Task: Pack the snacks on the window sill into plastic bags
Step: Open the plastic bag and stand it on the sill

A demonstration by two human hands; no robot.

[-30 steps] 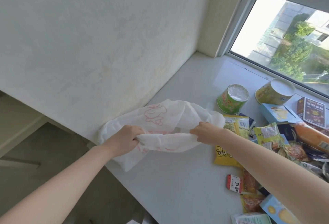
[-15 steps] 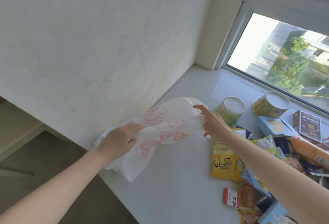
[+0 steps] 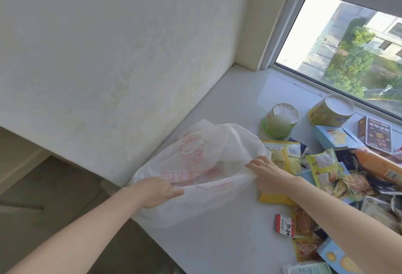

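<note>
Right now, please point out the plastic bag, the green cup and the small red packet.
plastic bag (image 3: 193,149): head view, its red-printed upper side.
green cup (image 3: 275,128): head view, its side wall.
small red packet (image 3: 284,226): head view, its middle.

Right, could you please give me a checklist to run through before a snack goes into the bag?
1. Near rim of plastic bag held by left grip: ok.
2. Opposite rim pinched by right grip: ok.
3. Bag mouth spread open: ok.
4. Nearest snack, the yellow packet, lies beside right grip on the window sill: ok.
5. One grip free to pick it up: not ok, both hold the bag.
6. Bag contents: cannot tell.
</note>
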